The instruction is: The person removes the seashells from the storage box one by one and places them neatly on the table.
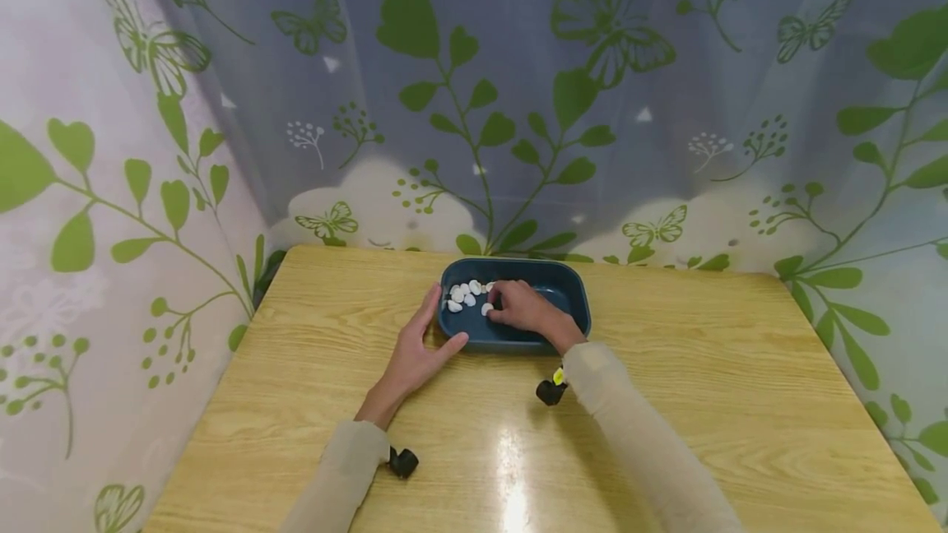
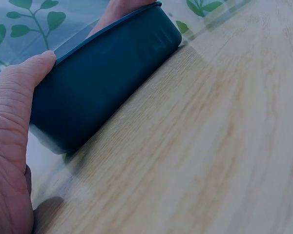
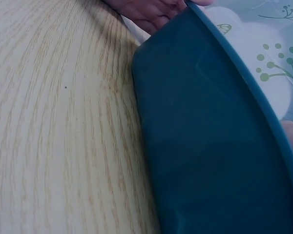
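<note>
A dark blue tray (image 1: 570,290) sits on the wooden table (image 1: 704,368) near its far edge. Several white pebbles (image 1: 465,294) lie in the tray's left end. My right hand (image 1: 498,307) reaches into the tray with its fingers curled, pinching a white pebble (image 1: 486,309) beside the pile. My left hand (image 1: 424,341) rests against the tray's near left corner, thumb (image 2: 19,92) along the front wall and straight fingers along the left side. The left wrist view shows the tray's outer wall (image 2: 107,83) up close. The tray wall (image 3: 210,146) also fills the right wrist view, so the pebbles are hidden there.
Curtains printed with green leaves and butterflies (image 1: 518,105) close in the table on the left, back and right. Black wrist camera mounts (image 1: 403,461) (image 1: 550,391) hang under both sleeves. A bright glare patch (image 1: 511,451) lies on the near tabletop.
</note>
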Motion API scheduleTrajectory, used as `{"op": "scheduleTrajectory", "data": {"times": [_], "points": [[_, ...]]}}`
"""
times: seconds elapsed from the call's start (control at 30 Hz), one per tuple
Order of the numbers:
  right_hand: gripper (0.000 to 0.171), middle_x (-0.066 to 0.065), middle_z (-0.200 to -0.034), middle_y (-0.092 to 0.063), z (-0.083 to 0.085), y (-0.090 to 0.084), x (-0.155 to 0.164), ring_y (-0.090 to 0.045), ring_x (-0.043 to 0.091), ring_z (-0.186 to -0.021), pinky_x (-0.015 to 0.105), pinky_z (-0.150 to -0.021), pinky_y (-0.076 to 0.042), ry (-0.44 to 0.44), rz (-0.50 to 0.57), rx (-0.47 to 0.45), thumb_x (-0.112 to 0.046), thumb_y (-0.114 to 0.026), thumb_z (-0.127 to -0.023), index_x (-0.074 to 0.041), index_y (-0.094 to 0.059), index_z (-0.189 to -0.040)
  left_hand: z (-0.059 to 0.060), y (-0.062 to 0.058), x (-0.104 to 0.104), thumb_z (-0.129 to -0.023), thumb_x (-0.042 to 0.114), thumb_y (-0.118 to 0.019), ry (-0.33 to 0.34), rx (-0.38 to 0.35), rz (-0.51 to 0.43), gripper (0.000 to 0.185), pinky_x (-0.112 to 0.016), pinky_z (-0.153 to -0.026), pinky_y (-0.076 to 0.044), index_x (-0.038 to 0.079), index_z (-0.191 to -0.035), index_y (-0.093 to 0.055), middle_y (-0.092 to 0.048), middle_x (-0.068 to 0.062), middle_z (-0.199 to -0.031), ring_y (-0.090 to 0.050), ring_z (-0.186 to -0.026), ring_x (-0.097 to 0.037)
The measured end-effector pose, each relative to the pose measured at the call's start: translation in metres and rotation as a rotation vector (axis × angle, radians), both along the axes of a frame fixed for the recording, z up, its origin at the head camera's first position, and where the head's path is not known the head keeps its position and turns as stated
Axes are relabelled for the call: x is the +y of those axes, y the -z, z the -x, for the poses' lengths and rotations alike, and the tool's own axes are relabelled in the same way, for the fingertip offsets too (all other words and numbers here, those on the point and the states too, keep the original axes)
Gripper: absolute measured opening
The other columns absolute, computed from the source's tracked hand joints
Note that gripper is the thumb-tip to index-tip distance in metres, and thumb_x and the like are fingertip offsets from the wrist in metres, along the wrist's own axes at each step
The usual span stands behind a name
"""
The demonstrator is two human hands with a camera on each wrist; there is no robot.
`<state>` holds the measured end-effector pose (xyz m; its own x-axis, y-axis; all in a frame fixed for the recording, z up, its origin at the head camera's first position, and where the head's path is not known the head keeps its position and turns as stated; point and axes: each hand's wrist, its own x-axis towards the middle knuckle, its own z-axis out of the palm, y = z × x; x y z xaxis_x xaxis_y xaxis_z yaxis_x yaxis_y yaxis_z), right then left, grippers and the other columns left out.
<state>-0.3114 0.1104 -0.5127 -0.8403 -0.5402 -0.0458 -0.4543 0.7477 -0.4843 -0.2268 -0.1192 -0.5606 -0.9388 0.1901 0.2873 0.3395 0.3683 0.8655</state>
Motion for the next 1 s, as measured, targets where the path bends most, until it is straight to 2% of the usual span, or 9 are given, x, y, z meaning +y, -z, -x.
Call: {"op": "scheduleTrajectory", "data": {"times": [0.27,0.37,0.5,0.57,0.63,0.8,0.93,1.0], "points": [[0.015,-0.002,-0.064,-0.055,-0.002,0.000,-0.001,-0.051,0.012,-0.056,0.026,-0.055,-0.043,-0.020,-0.007,0.011,-0.020,-0.066,-0.094,-0.008,-0.066,-0.102,-0.001,0.000,-0.001,-0.086,0.050,-0.070,-0.002,0.002,0.001,0.092,-0.046,-0.119,-0.020,0.023,-0.158,-0.018,-0.018,-0.002,-0.163,-0.014,-0.147,-0.007],[0.019,-0.002,-0.065,-0.056,-0.003,0.000,-0.002,-0.051,0.011,-0.057,0.026,-0.057,-0.044,-0.030,-0.007,0.010,-0.021,-0.065,-0.094,-0.006,-0.065,-0.106,-0.001,0.001,-0.002,-0.087,0.049,-0.070,0.004,0.007,0.004,0.092,-0.045,-0.118,-0.021,0.022,-0.158,-0.018,-0.017,-0.001,-0.163,-0.014,-0.147,-0.008],[0.034,-0.002,-0.064,-0.055,-0.002,0.000,-0.004,-0.050,0.011,-0.052,0.025,-0.051,-0.042,-0.046,0.003,0.001,-0.025,-0.068,-0.093,-0.006,-0.060,-0.120,-0.001,0.001,-0.003,-0.088,0.049,-0.069,0.010,0.009,0.011,0.091,-0.044,-0.119,-0.021,0.024,-0.158,-0.017,-0.016,0.007,-0.163,-0.014,-0.147,-0.007],[0.035,-0.001,-0.063,-0.055,-0.002,0.000,-0.006,-0.048,0.011,-0.050,0.025,-0.050,-0.040,-0.067,0.012,0.010,-0.024,-0.068,-0.093,-0.007,-0.060,-0.122,-0.002,0.001,-0.003,-0.088,0.049,-0.069,0.013,0.006,0.008,0.091,-0.042,-0.119,-0.021,0.022,-0.158,-0.017,-0.014,0.012,-0.162,-0.014,-0.147,-0.006],[0.029,-0.001,-0.065,-0.056,-0.001,0.000,-0.008,-0.048,0.011,-0.050,0.024,-0.050,-0.039,-0.092,0.024,0.028,-0.022,-0.068,-0.093,-0.008,-0.063,-0.118,-0.002,0.001,-0.003,-0.088,0.049,-0.069,0.016,0.004,0.003,0.091,-0.042,-0.119,-0.020,0.024,-0.158,-0.017,-0.015,0.010,-0.163,-0.013,-0.147,-0.006],[0.017,0.002,-0.075,-0.062,-0.002,-0.002,-0.010,-0.049,0.011,-0.054,0.025,-0.054,-0.042,-0.132,0.033,0.051,-0.018,-0.067,-0.093,-0.009,-0.068,-0.108,-0.002,0.000,-0.001,-0.089,0.048,-0.068,0.024,0.005,-0.005,0.089,-0.043,-0.119,-0.021,0.027,-0.158,-0.016,-0.016,0.000,-0.163,-0.013,-0.147,-0.007],[0.019,0.006,-0.093,-0.068,-0.003,-0.008,-0.010,-0.051,0.011,-0.061,0.027,-0.062,-0.045,-0.161,0.028,0.046,-0.011,-0.067,-0.092,-0.007,-0.068,-0.111,0.000,-0.001,-0.001,-0.089,0.049,-0.068,0.025,0.010,-0.006,0.090,-0.045,-0.118,-0.021,0.023,-0.158,-0.017,-0.016,0.002,-0.163,-0.014,-0.147,-0.007],[0.022,0.006,-0.094,-0.069,-0.003,-0.010,-0.010,-0.051,0.012,-0.061,0.029,-0.063,-0.046,-0.161,0.025,0.035,-0.012,-0.068,-0.092,-0.006,-0.068,-0.113,0.001,-0.001,-0.001,-0.088,0.049,-0.068,0.021,0.009,-0.005,0.090,-0.044,-0.118,-0.021,0.023,-0.158,-0.017,-0.016,0.002,-0.163,-0.014,-0.147,-0.007]]}}
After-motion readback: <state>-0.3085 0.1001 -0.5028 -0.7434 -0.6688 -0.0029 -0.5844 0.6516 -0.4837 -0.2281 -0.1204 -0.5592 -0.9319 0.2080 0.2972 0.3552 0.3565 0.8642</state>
